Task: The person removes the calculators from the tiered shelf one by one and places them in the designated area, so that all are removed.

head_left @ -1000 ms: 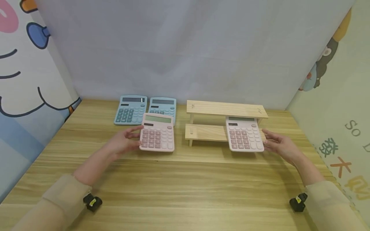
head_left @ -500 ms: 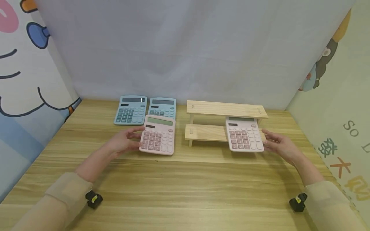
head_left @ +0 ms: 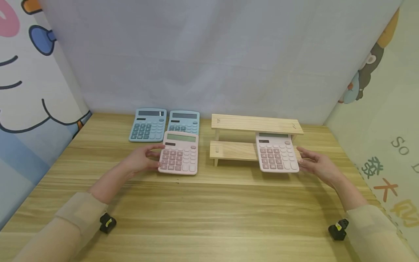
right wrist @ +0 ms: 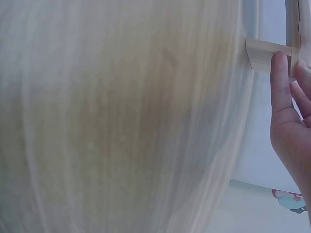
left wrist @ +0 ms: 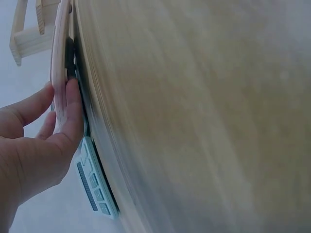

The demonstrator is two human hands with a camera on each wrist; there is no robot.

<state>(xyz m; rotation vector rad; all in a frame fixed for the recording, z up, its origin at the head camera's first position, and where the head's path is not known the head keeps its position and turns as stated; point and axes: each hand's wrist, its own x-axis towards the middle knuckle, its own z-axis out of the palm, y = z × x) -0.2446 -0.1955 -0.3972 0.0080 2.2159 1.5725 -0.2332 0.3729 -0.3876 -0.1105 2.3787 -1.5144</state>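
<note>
My left hand [head_left: 140, 160] pinches a pink calculator [head_left: 178, 153] by its left edge, fingers on both sides of it in the left wrist view. This calculator is tilted up and overlaps the lower part of a blue calculator [head_left: 184, 122]. My right hand [head_left: 315, 165] holds the right edge of another pink calculator [head_left: 277, 154], its fingertips [right wrist: 279, 60] close to the lower shelf board. That calculator leans on the lower step of a small two-tier wooden shelf [head_left: 234, 150], its top partly hidden under the upper board.
A second blue calculator [head_left: 148, 124] lies at the back left of the wooden table [head_left: 209, 218]. Behind stands a grey-white backdrop [head_left: 203, 62], with printed panels on both sides. The shelf's upper board [head_left: 255, 123] overhangs the right calculator.
The left pink calculator has shifted slightly toward me and to the right, turned a little, then straightened. My left hand moved with it. The right hand and its calculator have stayed put.
</note>
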